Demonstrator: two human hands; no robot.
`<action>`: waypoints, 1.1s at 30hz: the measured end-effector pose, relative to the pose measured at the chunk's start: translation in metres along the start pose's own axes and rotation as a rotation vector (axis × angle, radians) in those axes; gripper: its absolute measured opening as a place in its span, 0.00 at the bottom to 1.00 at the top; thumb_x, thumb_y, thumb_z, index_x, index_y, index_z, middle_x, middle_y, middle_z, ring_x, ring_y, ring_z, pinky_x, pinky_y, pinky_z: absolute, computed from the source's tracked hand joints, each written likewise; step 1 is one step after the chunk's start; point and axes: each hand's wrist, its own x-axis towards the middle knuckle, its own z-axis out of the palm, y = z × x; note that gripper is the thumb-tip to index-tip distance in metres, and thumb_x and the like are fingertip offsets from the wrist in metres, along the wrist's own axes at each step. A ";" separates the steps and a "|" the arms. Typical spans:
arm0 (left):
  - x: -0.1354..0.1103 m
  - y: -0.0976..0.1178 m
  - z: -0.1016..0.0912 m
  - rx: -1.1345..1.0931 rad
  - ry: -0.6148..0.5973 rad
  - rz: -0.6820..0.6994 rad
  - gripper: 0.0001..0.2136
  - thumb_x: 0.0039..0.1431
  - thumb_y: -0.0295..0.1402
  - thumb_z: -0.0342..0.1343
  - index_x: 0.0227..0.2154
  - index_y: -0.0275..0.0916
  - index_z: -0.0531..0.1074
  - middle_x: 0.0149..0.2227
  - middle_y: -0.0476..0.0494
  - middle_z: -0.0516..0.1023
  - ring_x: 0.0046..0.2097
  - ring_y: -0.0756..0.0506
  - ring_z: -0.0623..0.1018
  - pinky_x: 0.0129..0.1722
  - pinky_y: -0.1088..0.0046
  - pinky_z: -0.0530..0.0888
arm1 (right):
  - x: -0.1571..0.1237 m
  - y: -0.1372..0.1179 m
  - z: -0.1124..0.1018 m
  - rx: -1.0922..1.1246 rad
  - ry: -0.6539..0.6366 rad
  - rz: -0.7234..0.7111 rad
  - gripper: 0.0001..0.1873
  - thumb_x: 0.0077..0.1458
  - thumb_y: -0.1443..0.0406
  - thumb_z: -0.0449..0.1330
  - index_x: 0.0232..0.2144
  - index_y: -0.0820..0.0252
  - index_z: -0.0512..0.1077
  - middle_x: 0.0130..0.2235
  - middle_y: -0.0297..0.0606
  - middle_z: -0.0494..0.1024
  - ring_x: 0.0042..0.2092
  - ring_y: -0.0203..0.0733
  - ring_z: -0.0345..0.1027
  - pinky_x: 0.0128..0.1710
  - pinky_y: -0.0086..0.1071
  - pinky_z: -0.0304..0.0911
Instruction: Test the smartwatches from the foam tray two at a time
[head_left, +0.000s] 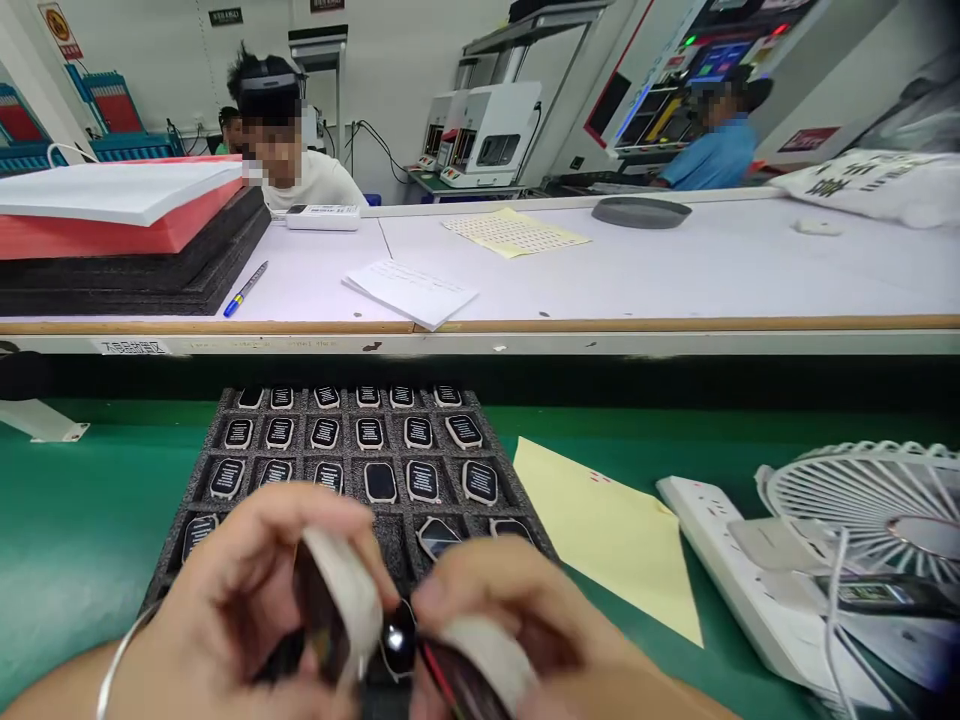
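Note:
My left hand [255, 590] is closed around a smartwatch case [349, 590], its pale rim and dark face blurred by motion. Opposite it, my right hand [517, 610] grips a second pale-rimmed dark piece [487, 650], which looks like another smartwatch; a red line shows along its dark side. Between the hands is a shiny black rounded thing [398, 640] with a thin silver edge; I cannot tell whether it is held or lies below. Behind the hands lies a black foam tray [394, 530] with smartwatches [369, 433] in rows, most with lit text. Its near part is hidden.
Right of the tray lie a yellow sheet [607, 540], a white power strip [720, 560] and a white fan [877, 510]. A raised shelf [675, 270] runs behind, bearing papers [412, 290], a pen [246, 290] and stacked foam sheets [135, 270]. People sit beyond.

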 end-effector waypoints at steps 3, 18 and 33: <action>0.029 -0.022 -0.002 0.039 0.195 0.022 0.21 0.50 0.24 0.64 0.46 0.50 0.70 0.32 0.50 0.76 0.32 0.51 0.76 0.33 0.79 0.73 | 0.020 0.017 -0.003 0.141 0.130 -0.114 0.21 0.53 0.61 0.66 0.50 0.41 0.73 0.52 0.41 0.75 0.36 0.43 0.75 0.43 0.44 0.68; 0.051 -0.078 -0.022 0.032 0.363 -0.238 0.20 0.51 0.28 0.59 0.48 0.43 0.64 0.34 0.52 0.74 0.28 0.53 0.72 0.30 0.76 0.69 | 0.070 0.069 -0.023 0.545 0.354 0.203 0.25 0.47 0.65 0.68 0.48 0.56 0.70 0.39 0.38 0.80 0.34 0.39 0.74 0.41 0.35 0.64; 0.052 -0.074 -0.022 -0.113 0.403 -0.297 0.29 0.51 0.38 0.65 0.56 0.40 0.65 0.39 0.47 0.75 0.29 0.52 0.74 0.31 0.72 0.70 | 0.073 0.067 -0.031 0.505 0.391 0.199 0.25 0.48 0.61 0.68 0.48 0.58 0.70 0.42 0.41 0.80 0.30 0.38 0.72 0.36 0.34 0.60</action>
